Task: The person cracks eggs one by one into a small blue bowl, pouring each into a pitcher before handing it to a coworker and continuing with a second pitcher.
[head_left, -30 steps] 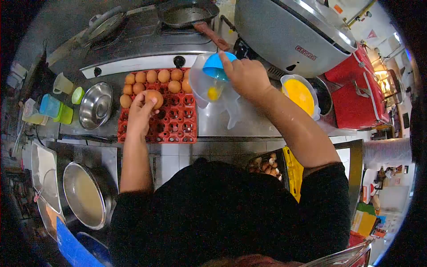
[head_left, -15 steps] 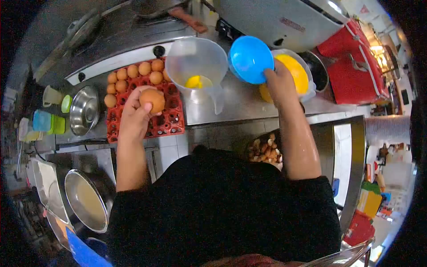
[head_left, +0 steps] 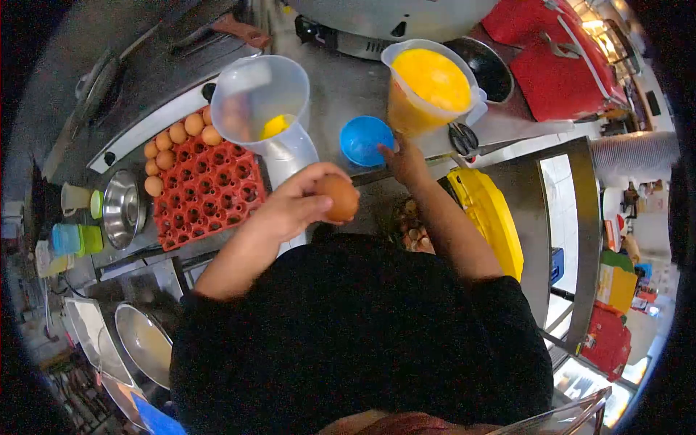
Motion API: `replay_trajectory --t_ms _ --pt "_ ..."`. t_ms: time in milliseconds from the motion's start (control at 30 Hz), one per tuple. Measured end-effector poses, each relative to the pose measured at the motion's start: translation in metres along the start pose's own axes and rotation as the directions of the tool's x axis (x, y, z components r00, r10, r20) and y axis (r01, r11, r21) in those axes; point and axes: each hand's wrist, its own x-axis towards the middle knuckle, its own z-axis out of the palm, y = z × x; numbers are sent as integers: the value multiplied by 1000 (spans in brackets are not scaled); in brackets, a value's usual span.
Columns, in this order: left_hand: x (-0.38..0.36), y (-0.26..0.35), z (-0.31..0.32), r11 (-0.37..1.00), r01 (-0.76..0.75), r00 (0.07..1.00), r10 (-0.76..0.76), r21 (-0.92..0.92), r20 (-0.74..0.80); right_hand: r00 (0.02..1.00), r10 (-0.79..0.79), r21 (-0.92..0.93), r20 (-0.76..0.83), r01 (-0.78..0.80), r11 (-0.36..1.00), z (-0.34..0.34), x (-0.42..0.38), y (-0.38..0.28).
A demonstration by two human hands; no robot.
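Observation:
A brown egg (head_left: 338, 199) is gripped in my left hand (head_left: 296, 201), near the counter's front edge. The fingers of my right hand (head_left: 407, 161) close on the rim of a small blue bowl (head_left: 362, 142), low at the counter edge. Between and behind my hands stands a clear plastic jug (head_left: 250, 72) with a little yellow egg in the bottom. Another jug (head_left: 433, 81), filled high with yellow liquid egg, is behind my right hand. Left of my left hand lies a red egg tray (head_left: 206, 192), with brown eggs (head_left: 177, 133) along its far and left sides.
A steel bowl (head_left: 125, 206) sits left of the tray. Black scissors (head_left: 462, 138) lie beside the full jug, and a dark pan (head_left: 486, 69) is behind it. Eggshells (head_left: 417, 235) are below the counter, near a yellow lid-like object (head_left: 487, 217). Red bags (head_left: 562, 76) stand at right.
My left hand has carried the egg rightward, away from over the tray. My right hand has brought the blue bowl down and left, toward the counter's front edge. The camera view has shifted.

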Motion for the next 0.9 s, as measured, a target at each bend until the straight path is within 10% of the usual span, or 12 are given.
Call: replay_trajectory --t_ms 100,200,267,367,567,800,900 --pt "27 -26 8 990 133 982 -140 -55 -130 963 250 -116 96 -239 964 -57 -22 -52" --pt "55 -36 21 977 214 948 -206 9 -243 971 105 458 216 -196 867 -84 -55 -58" --pt "72 -53 16 984 179 953 -166 28 -252 967 -241 328 86 201 923 -85 -76 -58" --pt "87 -73 13 978 171 960 -138 119 -245 949 -314 19 -23 314 949 -83 -85 -61" --pt "90 -74 16 889 359 920 -285 285 -271 998 -57 389 -8 56 920 -67 -88 -9" --pt "66 -41 15 787 197 979 -125 585 -161 861 -76 -12 -504 81 997 -71 -69 33" --pt "62 -36 11 799 110 985 -7 592 -174 906 -165 -186 -390 98 978 -61 -47 57"
